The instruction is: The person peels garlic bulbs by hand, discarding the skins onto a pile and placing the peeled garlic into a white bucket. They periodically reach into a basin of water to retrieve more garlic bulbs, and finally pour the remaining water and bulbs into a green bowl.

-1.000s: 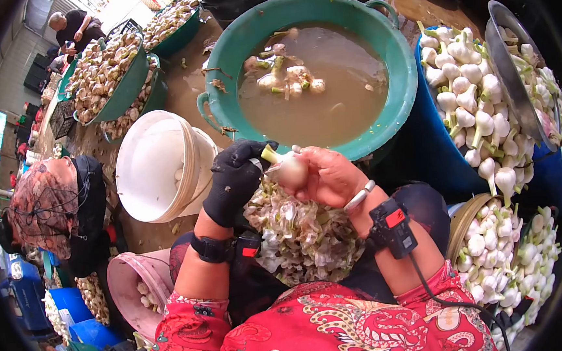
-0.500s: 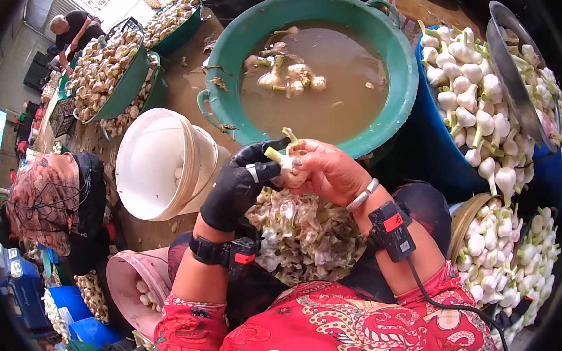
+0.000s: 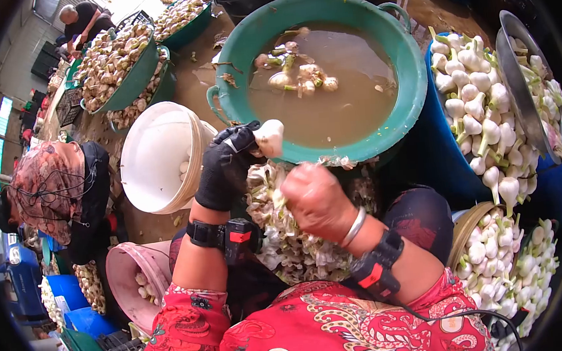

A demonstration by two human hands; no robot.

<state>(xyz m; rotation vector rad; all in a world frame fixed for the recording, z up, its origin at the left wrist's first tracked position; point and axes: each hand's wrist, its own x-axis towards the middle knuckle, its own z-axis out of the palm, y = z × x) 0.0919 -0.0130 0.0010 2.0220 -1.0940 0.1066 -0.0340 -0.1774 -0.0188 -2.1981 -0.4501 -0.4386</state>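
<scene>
A pale garlic bulb [image 3: 269,138], its outer skin looking white and smooth, is held in the fingertips of my left hand [image 3: 221,176], which wears a black glove. My bare right hand [image 3: 318,199] is closed and slightly blurred, apart from the bulb and lower to its right. Whether it holds anything is hidden. Beneath both hands lies a heap of garlic peelings [image 3: 279,241] between my knees. Just beyond them stands a green basin [image 3: 231,91] of murky water, with several unpeeled garlic bulbs [image 3: 308,79] in it.
A white bucket [image 3: 156,158] and a pink bucket [image 3: 122,278] stand on the left. To the right, a blue drum [image 3: 446,164] is heaped with clean garlic bulbs [image 3: 477,96]. Green tubs of garlic [image 3: 120,63] and two people [image 3: 51,191] are farther left.
My right hand has come away from the bulb, down and right, and closed. My left hand still holds the bulb, now turned with its round end up and its skin whiter.
</scene>
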